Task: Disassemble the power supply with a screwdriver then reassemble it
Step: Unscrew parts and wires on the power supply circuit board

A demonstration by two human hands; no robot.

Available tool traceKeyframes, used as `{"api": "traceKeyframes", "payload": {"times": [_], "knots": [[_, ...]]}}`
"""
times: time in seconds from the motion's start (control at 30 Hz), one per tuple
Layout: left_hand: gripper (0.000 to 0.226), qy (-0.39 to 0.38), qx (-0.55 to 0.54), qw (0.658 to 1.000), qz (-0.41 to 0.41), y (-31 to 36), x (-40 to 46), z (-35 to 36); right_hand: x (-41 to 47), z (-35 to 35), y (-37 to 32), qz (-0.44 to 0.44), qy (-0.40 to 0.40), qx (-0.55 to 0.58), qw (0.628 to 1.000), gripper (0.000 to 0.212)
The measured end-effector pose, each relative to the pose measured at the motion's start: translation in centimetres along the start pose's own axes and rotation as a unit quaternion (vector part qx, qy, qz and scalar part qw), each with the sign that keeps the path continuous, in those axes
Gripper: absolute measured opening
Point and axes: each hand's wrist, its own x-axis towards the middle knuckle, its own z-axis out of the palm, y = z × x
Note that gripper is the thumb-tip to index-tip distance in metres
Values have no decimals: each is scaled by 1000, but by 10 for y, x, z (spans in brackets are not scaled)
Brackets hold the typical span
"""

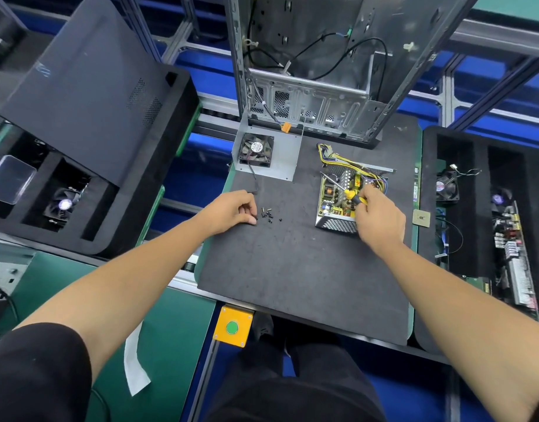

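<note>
Open power supply (pixel 338 199) on the dark mat (pixel 292 269), right of centre, circuit board exposed, mesh wall facing the viewer, yellow and black wires (pixel 350 161) coming out from the far side. Right hand (pixel 379 216) above the near right corner of the supply, fingers curled round the yellow-and-black handle of the screwdriver (pixel 345 191); metal shaft pointing up-left across the board, tip near the far left corner of the casing. Left hand (pixel 233 213) resting on the mat, well apart from the supply, fingers curled downward, fingertips touching or pinching one of the small black screws (pixel 269 214); cannot tell if really grasped. More screws scattered just to the right of that hand. Behind, grey metal cover (pixel 280 159) with a black fan (pixel 256 150) fixed inside, thin cable running from it toward the left hand. Further back, bare computer case (pixel 317 71) standing upright at the far edge of the mat. Small square chip (pixel 421 218) at the right edge. Yellow box with green button (pixel 233 328) below the near edge of the mat. Black foam trays on both sides, with fans and circuit boards inside.
</note>
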Motion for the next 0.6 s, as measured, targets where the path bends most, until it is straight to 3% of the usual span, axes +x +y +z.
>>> {"api": "traceKeyframes", "payload": {"times": [0.43,0.6], "knots": [[13,-24,69,997,9,5,10,3,0,0,-1,0,2,-6,1000,11],[12,27,-54,998,-31,12,8,-2,0,0,0,7,1,8,1000,11]]}}
